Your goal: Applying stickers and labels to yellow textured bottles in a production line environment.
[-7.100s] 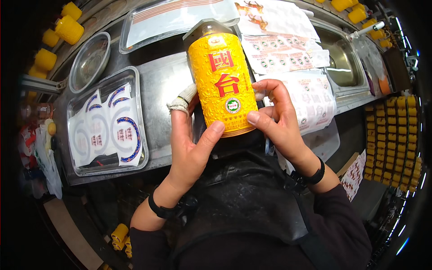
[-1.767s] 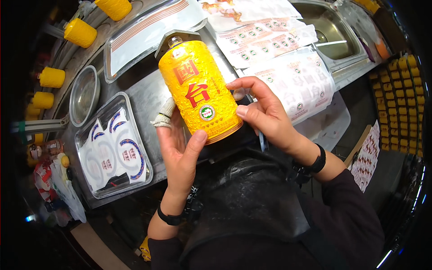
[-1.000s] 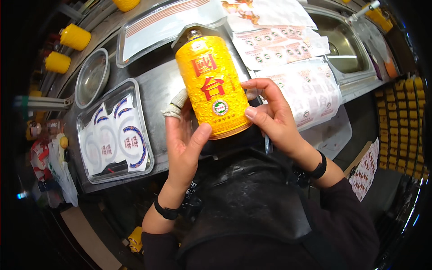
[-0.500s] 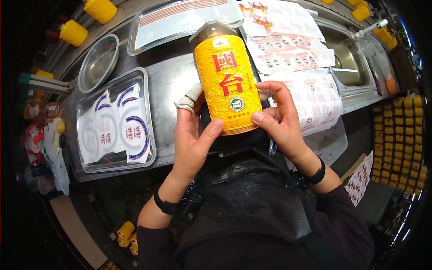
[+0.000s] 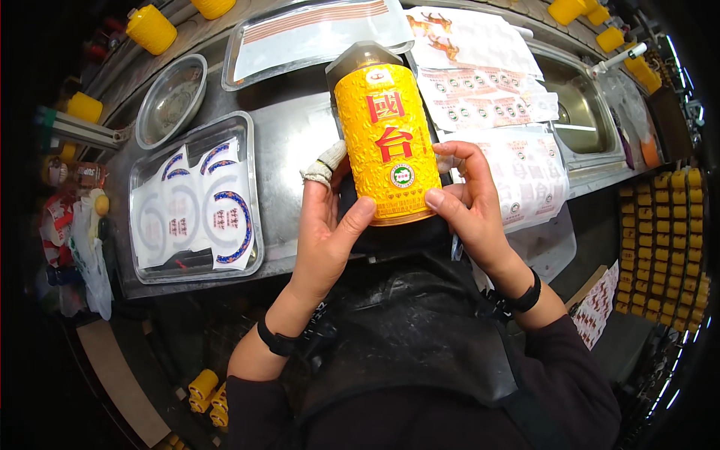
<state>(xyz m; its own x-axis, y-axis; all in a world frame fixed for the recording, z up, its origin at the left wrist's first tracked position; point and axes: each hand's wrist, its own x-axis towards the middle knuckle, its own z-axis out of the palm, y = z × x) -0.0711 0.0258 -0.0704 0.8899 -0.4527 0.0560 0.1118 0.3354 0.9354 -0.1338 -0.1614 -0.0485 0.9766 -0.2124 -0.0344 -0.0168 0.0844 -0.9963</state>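
A yellow, bumpy-surfaced bottle (image 5: 367, 124) with large red characters and a round green-and-white label is held in front of me, its printed face up. A grey faceted piece (image 5: 364, 55) shows at its far end. My left hand (image 5: 328, 229) grips the near left side, thumb on the front edge; a white cloth cover (image 5: 324, 163) wraps one fingertip. My right hand (image 5: 474, 217) holds the near right side, thumb near the bottom corner and index finger along the edge. The other fingers are partly hidden behind the bottle.
On the left, a metal tray (image 5: 255, 251) holds decal sheets with blue curved bands; a metal bowl (image 5: 141, 127) stands behind it. Another tray (image 5: 227, 75) carries a striped sheet. Printed sheets (image 5: 517, 172) lie right, beside a sink (image 5: 577, 112). Racked yellow pieces (image 5: 664, 247) stand far right.
Yellow pieces along the far edge have shifted rightward. The bottle and both hands sit slightly farther right in the picture, with the grip unchanged.
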